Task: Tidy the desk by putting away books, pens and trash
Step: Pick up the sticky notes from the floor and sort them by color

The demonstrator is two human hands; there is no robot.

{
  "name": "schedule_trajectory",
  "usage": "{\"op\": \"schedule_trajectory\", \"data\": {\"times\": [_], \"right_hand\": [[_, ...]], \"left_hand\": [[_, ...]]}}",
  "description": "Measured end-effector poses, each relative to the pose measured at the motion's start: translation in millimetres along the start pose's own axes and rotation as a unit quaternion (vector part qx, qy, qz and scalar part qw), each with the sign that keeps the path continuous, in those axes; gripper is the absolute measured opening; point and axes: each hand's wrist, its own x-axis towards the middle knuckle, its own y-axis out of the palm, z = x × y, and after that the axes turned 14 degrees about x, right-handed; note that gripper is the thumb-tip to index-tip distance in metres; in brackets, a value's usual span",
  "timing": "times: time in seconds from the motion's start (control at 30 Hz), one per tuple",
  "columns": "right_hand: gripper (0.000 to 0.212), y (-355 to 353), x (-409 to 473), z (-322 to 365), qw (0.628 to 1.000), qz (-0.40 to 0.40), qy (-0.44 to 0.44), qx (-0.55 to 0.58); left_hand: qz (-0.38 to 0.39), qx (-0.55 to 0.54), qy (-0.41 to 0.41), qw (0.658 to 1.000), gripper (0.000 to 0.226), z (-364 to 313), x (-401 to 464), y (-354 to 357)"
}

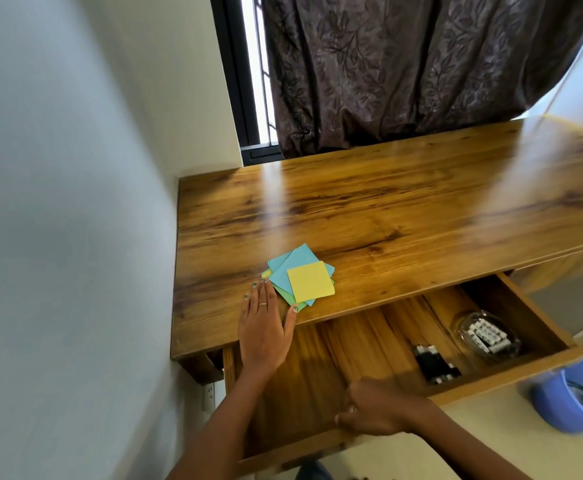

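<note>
a wooden bench point(404, 202) stands under a dark curtain point(404, 64), its drawer point(335, 358) pulled open. the left hand point(265, 323) lies flat, fingers straight, touching the coloured paper squares point(303, 275) near the front edge. the right hand point(369, 410) curls over the drawer's front.

Blurred blue bin point(560, 407), edge-cropped

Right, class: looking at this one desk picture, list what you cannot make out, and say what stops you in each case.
Head view only:
- Lower sheets of the paper pile: covered by the yellow note on top.
- Right hand on the drawer front: motion blur hides its fingers.
- Items in the glass dish: too small to identify.
- Blue bin: blurred and cut off by the right edge.
- Desk right end: cut off by the frame.
</note>
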Motion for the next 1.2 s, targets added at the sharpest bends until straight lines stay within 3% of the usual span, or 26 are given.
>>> {"op": "schedule_trajectory", "data": {"times": [0.5, 0.57, 0.67, 0.73, 0.83, 1.0, 1.2], "right_hand": [[0.034, -10.0, -9.4, 11.8, 0.990, 0.141, 0.029, 0.004], [0.034, -18.3, -4.4, 15.2, 0.995, 0.097, -0.019, 0.010], [0.020, -37.7, 9.0, 26.1, 0.990, -0.080, -0.112, 0.025], [0.016, -54.8, 22.5, 37.7, 0.965, -0.199, -0.164, 0.047], [0.032, -76.7, 49.5, 50.4, 0.924, -0.334, -0.185, 0.007], [0.071, -82.3, 90.8, 52.0, 0.931, -0.327, -0.119, -0.109], [0.063, -71.0, 107.2, 36.9, 0.924, -0.342, -0.111, -0.131]], "left_hand": [[-0.022, -0.032, -0.008, 0.999, 0.072, -0.1, -0.7, 2.5], [-0.019, -0.046, -0.017, 0.999, 0.070, -0.6, 0.5, 2.2], [-0.026, -0.106, -0.057, 0.992, 0.063, -3.5, 4.3, -2.6], [-0.031, -0.146, -0.096, 0.984, 0.055, -5.6, 7.5, -7.5], [-0.021, -0.201, -0.146, 0.968, 0.047, -6.3, 12.3, -13.0], [-0.030, -0.245, -0.176, 0.953, 0.037, -7.3, 15.3, -20.0], [-0.037, -0.247, -0.184, 0.951, 0.033, -7.8, 15.8, -21.0]]}}
